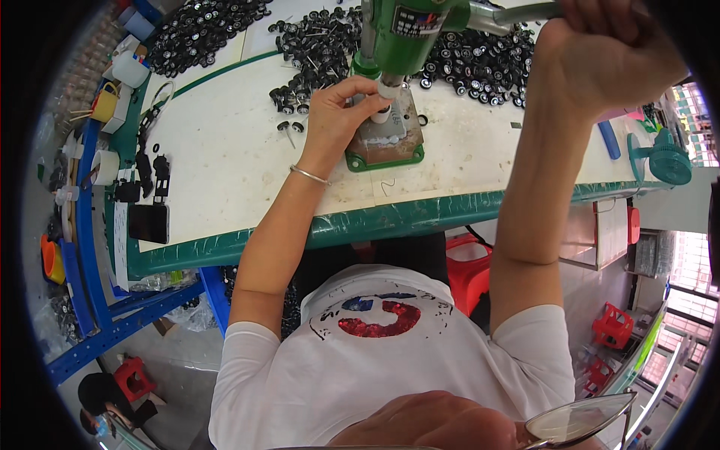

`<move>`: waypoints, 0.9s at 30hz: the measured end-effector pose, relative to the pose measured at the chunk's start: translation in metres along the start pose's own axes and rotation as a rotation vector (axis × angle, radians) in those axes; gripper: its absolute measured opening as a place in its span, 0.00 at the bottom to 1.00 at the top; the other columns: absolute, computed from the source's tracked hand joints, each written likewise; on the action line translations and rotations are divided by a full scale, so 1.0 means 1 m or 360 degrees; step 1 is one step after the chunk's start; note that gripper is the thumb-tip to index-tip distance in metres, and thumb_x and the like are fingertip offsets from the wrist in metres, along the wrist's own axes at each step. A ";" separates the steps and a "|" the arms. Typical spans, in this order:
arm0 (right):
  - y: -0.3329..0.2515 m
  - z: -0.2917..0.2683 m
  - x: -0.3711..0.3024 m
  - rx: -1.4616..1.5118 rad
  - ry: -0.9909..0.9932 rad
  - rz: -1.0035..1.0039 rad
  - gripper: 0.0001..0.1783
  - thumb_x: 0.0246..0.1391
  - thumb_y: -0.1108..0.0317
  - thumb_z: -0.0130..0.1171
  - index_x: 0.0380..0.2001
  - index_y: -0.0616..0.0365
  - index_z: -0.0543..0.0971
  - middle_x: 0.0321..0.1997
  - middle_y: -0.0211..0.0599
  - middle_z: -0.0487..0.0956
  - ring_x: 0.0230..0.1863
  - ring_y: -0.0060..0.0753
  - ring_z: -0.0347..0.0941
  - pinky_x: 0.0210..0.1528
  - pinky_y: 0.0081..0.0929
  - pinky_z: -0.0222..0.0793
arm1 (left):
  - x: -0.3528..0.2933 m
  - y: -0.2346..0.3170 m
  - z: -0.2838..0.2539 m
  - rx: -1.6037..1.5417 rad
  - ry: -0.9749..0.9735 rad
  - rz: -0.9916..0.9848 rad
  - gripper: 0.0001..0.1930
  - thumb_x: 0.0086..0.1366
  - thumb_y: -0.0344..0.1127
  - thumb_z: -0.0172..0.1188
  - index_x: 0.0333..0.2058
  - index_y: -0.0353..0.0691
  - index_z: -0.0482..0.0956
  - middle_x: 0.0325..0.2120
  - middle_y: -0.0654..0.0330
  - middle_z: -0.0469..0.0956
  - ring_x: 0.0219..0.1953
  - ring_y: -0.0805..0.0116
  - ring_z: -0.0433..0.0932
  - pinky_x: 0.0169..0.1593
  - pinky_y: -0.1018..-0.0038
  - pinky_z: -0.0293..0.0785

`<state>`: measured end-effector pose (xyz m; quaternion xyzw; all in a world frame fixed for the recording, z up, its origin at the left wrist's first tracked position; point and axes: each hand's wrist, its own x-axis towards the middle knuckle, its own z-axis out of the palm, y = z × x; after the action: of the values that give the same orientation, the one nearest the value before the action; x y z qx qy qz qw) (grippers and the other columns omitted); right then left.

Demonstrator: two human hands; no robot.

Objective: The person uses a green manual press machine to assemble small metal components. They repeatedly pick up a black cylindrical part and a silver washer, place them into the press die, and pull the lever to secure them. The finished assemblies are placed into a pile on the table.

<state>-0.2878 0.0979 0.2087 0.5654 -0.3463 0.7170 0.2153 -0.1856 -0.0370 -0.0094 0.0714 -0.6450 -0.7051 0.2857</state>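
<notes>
A green hand press [405, 49] stands on the white-topped table, its ram pointing down at a worn metal base plate [390, 146]. My left hand [341, 112] is beside the ram, thumb and forefinger pinched together just under it. What they hold is too small and covered to make out. At the upper right my right hand [600, 71] is wrapped round the press's lever [529, 11]. Two small black wheels on a thin metal axle [290, 129] lie left of the press, near my left wrist.
Heaps of black wheels [202, 34] lie along the table's far side, some with axles [319, 56]. A phone [148, 223] lies near the left edge. A small green fan [667, 159] and blue bar [609, 140] are at the right. A red stool [469, 270] stands below the green table edge.
</notes>
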 end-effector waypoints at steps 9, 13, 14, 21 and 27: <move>0.003 0.003 0.005 0.0133 0.0118 0.0199 0.22 0.60 0.58 0.52 0.15 0.46 0.58 0.12 0.17 0.49 0.11 0.12 0.41 0.13 0.17 0.36 | -0.001 0.008 0.001 0.0229 0.0049 0.0093 0.18 0.51 0.26 0.69 0.44 0.37 0.81 0.31 0.64 0.80 0.33 0.80 0.77 0.37 0.81 0.76; 0.000 -0.006 0.005 0.0368 0.0027 0.0276 0.18 0.56 0.63 0.50 0.14 0.53 0.62 0.13 0.23 0.56 0.13 0.19 0.47 0.16 0.21 0.44 | -0.004 0.011 0.004 0.0266 0.0108 0.0085 0.17 0.51 0.26 0.69 0.42 0.37 0.82 0.30 0.65 0.81 0.33 0.80 0.77 0.39 0.80 0.74; -0.004 -0.001 0.007 0.0515 -0.0024 0.0291 0.16 0.54 0.65 0.49 0.14 0.56 0.64 0.14 0.26 0.59 0.14 0.22 0.50 0.18 0.23 0.47 | -0.003 0.011 0.005 0.0283 0.0117 0.0125 0.18 0.50 0.27 0.70 0.43 0.36 0.82 0.30 0.64 0.80 0.32 0.80 0.76 0.36 0.81 0.75; 0.007 -0.005 0.007 0.0295 0.0113 0.0345 0.19 0.57 0.62 0.52 0.15 0.51 0.61 0.12 0.20 0.53 0.12 0.14 0.45 0.14 0.18 0.40 | -0.005 0.017 0.009 0.0213 0.0040 -0.0007 0.16 0.54 0.26 0.67 0.43 0.39 0.81 0.33 0.66 0.81 0.37 0.78 0.77 0.46 0.76 0.73; 0.075 -0.012 0.040 0.0179 0.0171 0.1014 0.14 0.58 0.62 0.54 0.19 0.45 0.66 0.14 0.14 0.57 0.11 0.09 0.47 0.12 0.13 0.41 | -0.001 0.010 0.012 -0.0268 0.0164 -0.0076 0.13 0.57 0.24 0.60 0.42 0.36 0.75 0.32 0.60 0.78 0.36 0.71 0.77 0.45 0.75 0.74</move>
<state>-0.3589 0.0537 0.2268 0.4009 -0.4538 0.7951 -0.0335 -0.1871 -0.0262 0.0021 0.0984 -0.5661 -0.7589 0.3066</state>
